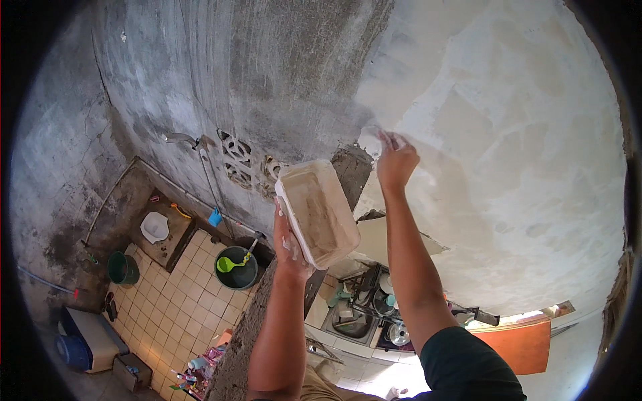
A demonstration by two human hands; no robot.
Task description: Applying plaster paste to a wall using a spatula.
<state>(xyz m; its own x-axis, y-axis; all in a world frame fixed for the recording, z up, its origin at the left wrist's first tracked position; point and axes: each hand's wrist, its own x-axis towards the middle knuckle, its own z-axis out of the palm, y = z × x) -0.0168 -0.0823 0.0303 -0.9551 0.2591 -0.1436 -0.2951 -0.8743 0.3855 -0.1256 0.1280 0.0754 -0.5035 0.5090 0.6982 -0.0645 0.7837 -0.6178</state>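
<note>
My left hand, smeared with white paste, grips a pale rectangular plastic tub by its side. Beige residue coats the tub's inside, which faces me tilted. My right hand is raised against the wall, its fingers closed and whitened with paste. Whatever they pinch is too small and pale to make out. It works at the border where a smooth cream-white coated wall meets bare grey cement wall. A rough broken stub of masonry juts out just below that hand, behind the tub.
Far below on the left lie a tiled floor, a squat toilet, a dark basin with a green dipper and a green bucket. A rough low wall divides this from a sink with dishes. A tap pipe runs down the wall.
</note>
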